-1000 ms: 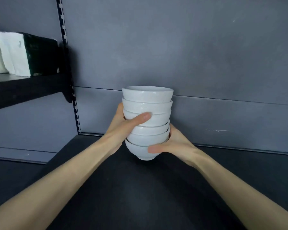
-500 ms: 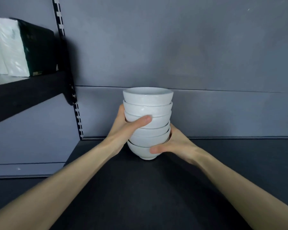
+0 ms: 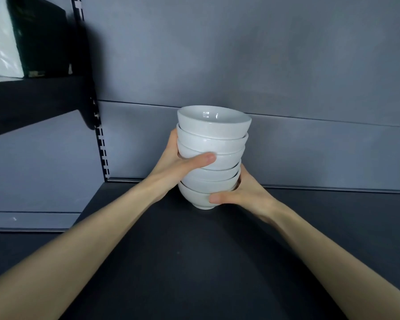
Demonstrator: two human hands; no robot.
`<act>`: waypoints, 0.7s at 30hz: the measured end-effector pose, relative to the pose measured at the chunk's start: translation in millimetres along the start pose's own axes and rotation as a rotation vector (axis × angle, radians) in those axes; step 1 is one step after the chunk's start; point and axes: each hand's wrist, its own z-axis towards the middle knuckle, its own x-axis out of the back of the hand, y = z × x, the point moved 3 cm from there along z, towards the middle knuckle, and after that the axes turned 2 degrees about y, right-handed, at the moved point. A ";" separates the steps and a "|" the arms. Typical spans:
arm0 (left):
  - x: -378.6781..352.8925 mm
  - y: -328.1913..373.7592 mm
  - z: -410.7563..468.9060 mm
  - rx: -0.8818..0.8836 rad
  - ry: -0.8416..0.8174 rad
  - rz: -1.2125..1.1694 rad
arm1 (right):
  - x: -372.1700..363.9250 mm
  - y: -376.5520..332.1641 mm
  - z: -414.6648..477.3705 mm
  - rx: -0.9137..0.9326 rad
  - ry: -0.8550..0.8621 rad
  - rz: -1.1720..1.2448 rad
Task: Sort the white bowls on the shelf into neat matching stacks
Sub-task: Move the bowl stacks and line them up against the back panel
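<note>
1. At far left we see a white package (image 3: 0,42) and, just beside it, a dark box (image 3: 39,42), both standing on a black upper shelf (image 3: 32,100).
2. A slotted metal upright (image 3: 103,155) runs down the grey back panel (image 3: 286,65) next to that shelf.
3. Our left hand (image 3: 178,167) grips the stack of white bowls (image 3: 211,144) on its left side. The thumb lies across the front of the third bowl down, and the fingers curl out of sight behind.
4. The stack holds six nested bowls, upright and slightly uneven. It stands near the back of the dark lower shelf (image 3: 194,262), and its foot appears to rest on that surface.
5. Our right hand (image 3: 243,195) cups the stack low on its right side, with the thumb pressed to the bottom bowl and the fingers hidden behind.
</note>
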 end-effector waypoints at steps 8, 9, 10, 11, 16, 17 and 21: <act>-0.8 0.3 0.3 0.014 -0.005 0.013 | 4.2 5.2 -5.2 -0.043 0.058 -0.027; -0.8 0.1 0.1 0.014 -0.002 0.014 | 4.9 7.4 -5.1 -0.050 0.076 -0.010; -0.9 0.1 -0.4 0.014 0.001 0.012 | 5.4 9.6 -5.3 -0.062 0.100 0.003; -0.8 0.2 -0.4 0.016 0.004 0.012 | 5.7 11.8 -5.6 -0.077 0.124 0.004; 2.8 -0.4 -1.1 0.026 -0.048 0.030 | 7.1 16.9 -5.5 -0.110 0.161 -0.030; 3.8 -1.3 -1.4 0.037 -0.062 0.031 | 7.2 17.1 -5.3 -0.112 0.165 -0.029; 5.9 -4.3 -3.0 0.079 -0.082 0.055 | 6.4 15.8 -5.7 -0.084 0.158 -0.034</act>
